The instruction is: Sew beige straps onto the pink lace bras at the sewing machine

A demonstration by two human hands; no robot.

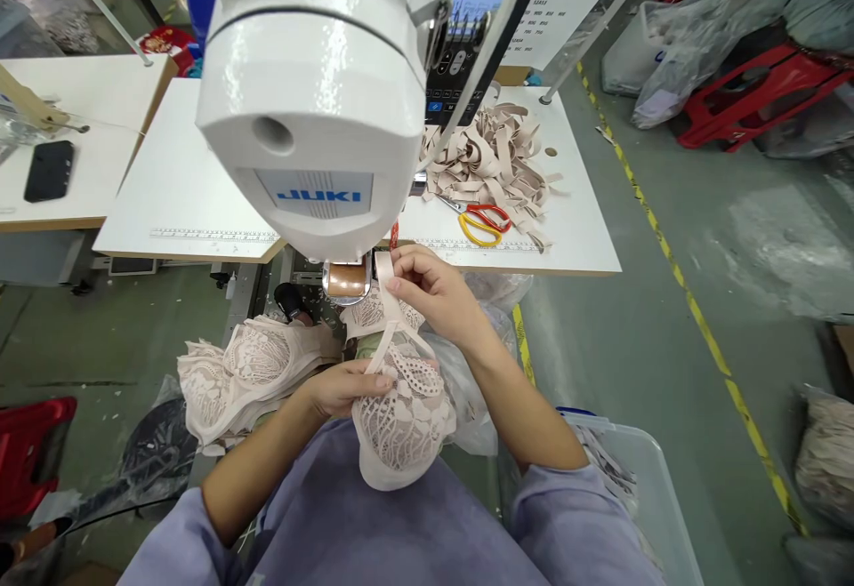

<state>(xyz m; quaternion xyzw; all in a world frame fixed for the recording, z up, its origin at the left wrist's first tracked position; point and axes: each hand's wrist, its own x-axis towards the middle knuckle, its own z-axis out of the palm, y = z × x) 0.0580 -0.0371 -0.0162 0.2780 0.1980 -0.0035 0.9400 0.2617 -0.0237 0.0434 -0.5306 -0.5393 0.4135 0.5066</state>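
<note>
Through my feed, the left hand (342, 389) has its fingers closed on the side of a lace cup (404, 426); ahead of them, the right hand's (433, 291) fingers pinch a pale strap (386, 284) just beside the sewing machine (313, 132). I judge this step as aligning the strap; the next move calls for it flat and untwisted. Fabric strips (490, 159) lie beyond the right fingers on the table (580, 235).

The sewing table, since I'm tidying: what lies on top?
Beige strips and scissors with red and yellow handles lie right of the machine head. It hides part of the tabletop behind it.
</note>
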